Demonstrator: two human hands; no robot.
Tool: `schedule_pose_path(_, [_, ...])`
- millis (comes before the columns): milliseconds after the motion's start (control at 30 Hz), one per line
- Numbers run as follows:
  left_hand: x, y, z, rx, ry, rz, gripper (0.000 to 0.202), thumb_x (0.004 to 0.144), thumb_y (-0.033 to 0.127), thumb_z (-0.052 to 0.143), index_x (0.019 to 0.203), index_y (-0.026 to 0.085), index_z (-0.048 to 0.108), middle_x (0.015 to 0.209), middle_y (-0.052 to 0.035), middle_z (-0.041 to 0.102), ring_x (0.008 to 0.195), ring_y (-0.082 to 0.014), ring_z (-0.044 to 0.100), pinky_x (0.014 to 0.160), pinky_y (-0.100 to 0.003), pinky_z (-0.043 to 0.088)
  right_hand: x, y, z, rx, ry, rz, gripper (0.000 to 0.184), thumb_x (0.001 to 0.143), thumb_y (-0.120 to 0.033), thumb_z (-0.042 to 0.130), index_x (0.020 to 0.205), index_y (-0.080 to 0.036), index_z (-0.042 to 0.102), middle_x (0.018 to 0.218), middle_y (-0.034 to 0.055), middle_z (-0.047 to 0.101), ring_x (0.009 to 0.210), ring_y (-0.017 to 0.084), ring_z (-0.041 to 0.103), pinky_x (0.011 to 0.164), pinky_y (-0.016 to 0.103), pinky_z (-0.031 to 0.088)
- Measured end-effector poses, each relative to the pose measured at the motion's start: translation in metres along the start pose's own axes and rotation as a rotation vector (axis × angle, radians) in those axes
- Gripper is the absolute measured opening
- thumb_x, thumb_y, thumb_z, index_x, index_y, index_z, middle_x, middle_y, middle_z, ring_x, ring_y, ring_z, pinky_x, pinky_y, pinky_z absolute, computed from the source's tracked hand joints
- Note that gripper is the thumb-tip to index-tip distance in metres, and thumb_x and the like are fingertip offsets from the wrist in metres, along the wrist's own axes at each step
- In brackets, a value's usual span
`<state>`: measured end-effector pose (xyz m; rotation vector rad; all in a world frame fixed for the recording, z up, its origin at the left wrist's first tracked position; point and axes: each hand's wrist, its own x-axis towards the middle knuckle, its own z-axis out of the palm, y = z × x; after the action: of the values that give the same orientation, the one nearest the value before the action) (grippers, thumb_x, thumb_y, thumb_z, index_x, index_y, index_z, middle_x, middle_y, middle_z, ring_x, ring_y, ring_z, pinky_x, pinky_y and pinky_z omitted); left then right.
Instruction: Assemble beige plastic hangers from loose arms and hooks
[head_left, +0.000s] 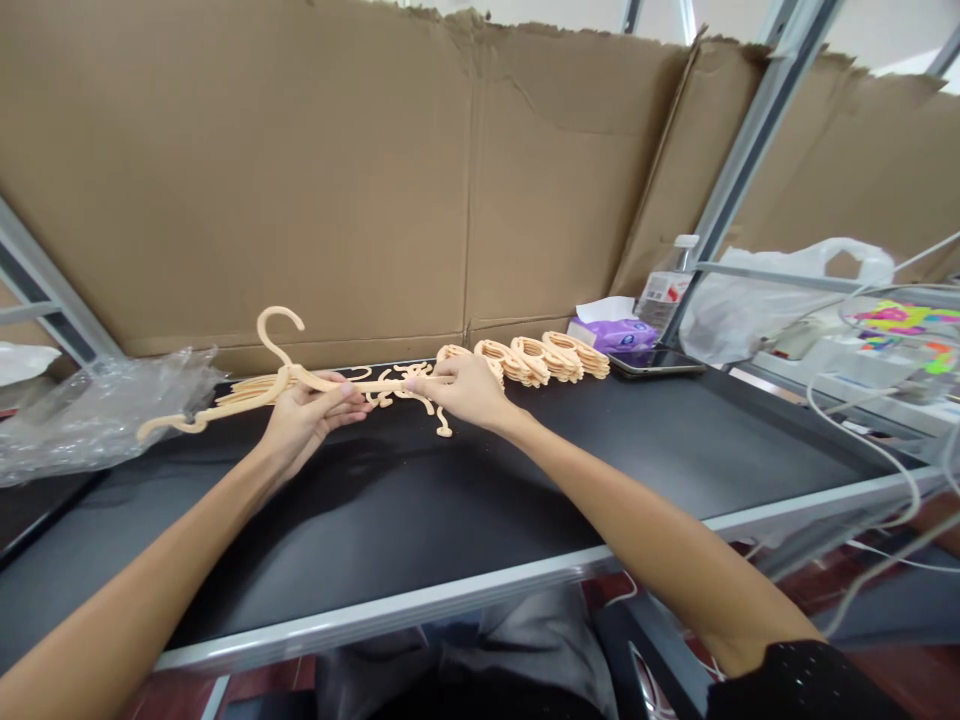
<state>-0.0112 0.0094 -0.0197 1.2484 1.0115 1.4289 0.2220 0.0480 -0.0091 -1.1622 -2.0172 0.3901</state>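
A beige plastic hanger (pixel 281 375) is held up above the black tabletop, its hook pointing upward and one arm reaching out to the left. My left hand (pixel 307 420) grips it just right of the hook's base. My right hand (pixel 469 390) pinches the hanger's right end, which its fingers partly cover. Behind and below lie several loose beige hooks (pixel 386 385), and one piece (pixel 443 425) sits closer to me. At the left, a pile of beige hanger parts (pixel 244 390) shows behind the held hanger. Stacks of beige looped pieces (pixel 532 360) stand in a row beyond my right hand.
Crumpled clear plastic wrap (pixel 105 410) lies at the left. To the right are a purple tissue pack (pixel 615 332), a dark phone or tablet (pixel 656 362), a bottle (pixel 667 290) and a white plastic bag (pixel 780 285). Cardboard (pixel 315 180) walls the back; cables (pixel 870 440) hang right.
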Motion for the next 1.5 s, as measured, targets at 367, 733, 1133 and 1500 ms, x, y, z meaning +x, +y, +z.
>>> schedule_pose_path(367, [0.004, 0.017, -0.004, -0.221, 0.215, -0.034, 0.025, 0.094, 0.038, 0.054, 0.09, 0.014, 0.062, 0.069, -0.0068, 0.072, 0.063, -0.016, 0.07, 0.064, -0.024, 0.059, 0.01, 0.02, -0.008, 0.235, 0.007, 0.018, 0.061, 0.073, -0.059, 0.068, 0.05, -0.02, 0.027, 0.052, -0.0064, 0.024, 0.052, 0.007, 0.025, 0.051, 0.026, 0.018])
schedule_pose_path(733, [0.005, 0.021, -0.006, -0.348, 0.273, -0.034, 0.019, 0.092, 0.014, 0.052, 0.089, 0.013, 0.07, 0.074, -0.0021, 0.073, 0.067, -0.0138, 0.07, 0.065, -0.023, 0.059, 0.014, 0.022, -0.024, 0.876, -0.287, 0.351, 0.012, 0.066, -0.015, 0.064, 0.077, -0.015, 0.061, 0.063, 0.0032, 0.064, 0.051, 0.011, 0.053, 0.048, 0.023, 0.04])
schedule_pose_path(1133, [0.004, 0.004, -0.001, -0.203, 0.107, -0.048, 0.017, 0.085, 0.017, 0.063, 0.096, 0.012, 0.075, 0.089, -0.0068, 0.076, 0.082, -0.0177, 0.072, 0.074, -0.026, 0.061, -0.004, -0.004, 0.01, 0.513, -0.524, -0.081, 0.033, 0.079, -0.033, 0.071, 0.109, -0.018, 0.069, 0.078, -0.0009, 0.057, 0.064, 0.01, 0.051, 0.053, 0.022, 0.041])
schedule_pose_path(1500, [0.009, 0.007, -0.008, -0.229, 0.26, -0.023, 0.004, 0.087, 0.016, 0.063, 0.09, 0.014, 0.063, 0.075, -0.007, 0.073, 0.073, -0.0163, 0.072, 0.072, -0.025, 0.061, -0.003, -0.009, 0.019, 0.411, -0.202, -0.128, 0.031, 0.087, -0.011, 0.053, 0.111, -0.017, 0.073, 0.114, 0.0074, 0.071, 0.108, 0.019, 0.062, 0.099, 0.034, 0.042])
